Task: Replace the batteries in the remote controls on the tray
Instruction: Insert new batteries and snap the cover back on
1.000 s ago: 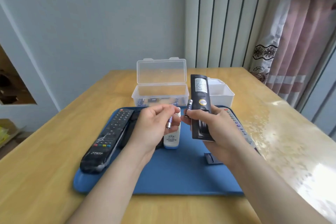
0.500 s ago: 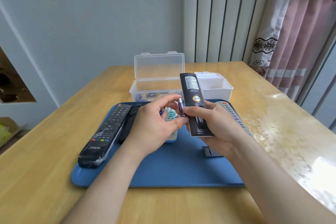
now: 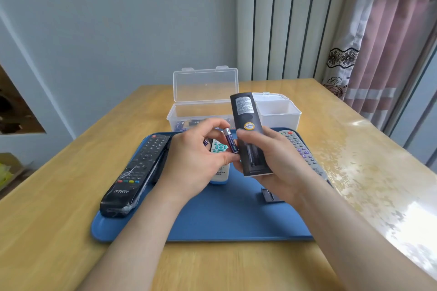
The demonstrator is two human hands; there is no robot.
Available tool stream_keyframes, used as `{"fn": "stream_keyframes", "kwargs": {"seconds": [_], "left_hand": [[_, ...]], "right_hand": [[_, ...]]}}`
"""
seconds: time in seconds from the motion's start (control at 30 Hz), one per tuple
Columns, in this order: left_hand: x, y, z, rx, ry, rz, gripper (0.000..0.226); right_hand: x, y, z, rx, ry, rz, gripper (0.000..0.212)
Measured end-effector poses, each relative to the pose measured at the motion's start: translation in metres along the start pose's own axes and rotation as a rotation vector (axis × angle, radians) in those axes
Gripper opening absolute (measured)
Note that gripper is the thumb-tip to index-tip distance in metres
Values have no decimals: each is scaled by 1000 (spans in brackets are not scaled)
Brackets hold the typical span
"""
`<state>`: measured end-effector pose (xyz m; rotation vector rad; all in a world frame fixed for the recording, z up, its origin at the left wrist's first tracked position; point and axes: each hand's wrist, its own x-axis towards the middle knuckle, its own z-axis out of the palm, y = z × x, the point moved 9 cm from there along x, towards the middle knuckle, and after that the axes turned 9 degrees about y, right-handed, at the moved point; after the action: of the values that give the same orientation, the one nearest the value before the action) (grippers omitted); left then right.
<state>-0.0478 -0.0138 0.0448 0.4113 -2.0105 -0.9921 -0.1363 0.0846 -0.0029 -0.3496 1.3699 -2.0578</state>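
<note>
My right hand [image 3: 275, 160] grips a black remote [image 3: 246, 123] back side up above the blue tray [image 3: 227, 220], its battery compartment open. My left hand [image 3: 196, 158] pinches a purple battery [image 3: 230, 143] upright, right beside the remote's left edge. A second battery seems tucked in the left palm. On the tray lie a long black remote [image 3: 139, 172] at the left, a white remote with green buttons [image 3: 220, 156] partly behind my left hand, and a grey remote [image 3: 300, 149] at the right. A dark battery cover [image 3: 268, 195] lies on the tray under my right wrist.
Behind the tray stand a clear plastic box [image 3: 201, 111] with its lid up, batteries inside, and a white box [image 3: 276, 111] to its right. All sit on a wooden table [image 3: 47, 196]. A wall is at the left, curtains at the right.
The left hand has brought the battery from apart to right beside the remote's open compartment. The right hand has lowered and tilted the remote slightly left.
</note>
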Motion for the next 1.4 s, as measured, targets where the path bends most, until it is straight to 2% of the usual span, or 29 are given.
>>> {"fn": "stream_keyframes", "kwargs": {"seconds": [0.1,0.27,0.33,0.4,0.43,0.5,0.6,0.67,0.73,0.97,1.2,1.4], "left_hand": [[2,1,-3,-58,-5,-13,45],[1,5,-2,-62,-58,11,17],[-2,10,0,-72,-66,50,13],[-2,13,-5,-90,0,99,12],[-2,17,-10,-92,64,138,13],[-5,31,-15,-49,149,274,19],[-27,57,14,151,45,600,21],[-38,61,33,215,-53,715,19],[-39,56,36,138,-81,659,20],[-26,38,25,-157,-25,360,29],[-39,51,39,-6,-50,525,34],[-36,52,26,55,79,513,33]], "right_hand": [[-1,-5,6,-33,-76,-83,36],[4,-5,1,-8,-50,-87,26],[4,-4,0,38,-31,-74,22],[4,-3,-3,99,29,-54,18],[4,0,-5,125,70,-29,17],[5,5,-8,177,130,43,30],[4,5,-12,156,174,67,45],[3,2,-14,142,199,48,51],[0,-1,-15,149,217,34,51],[-3,-8,-13,221,212,7,46],[-5,-11,-16,232,248,-8,44],[-5,-17,-16,127,280,-124,42]]}}
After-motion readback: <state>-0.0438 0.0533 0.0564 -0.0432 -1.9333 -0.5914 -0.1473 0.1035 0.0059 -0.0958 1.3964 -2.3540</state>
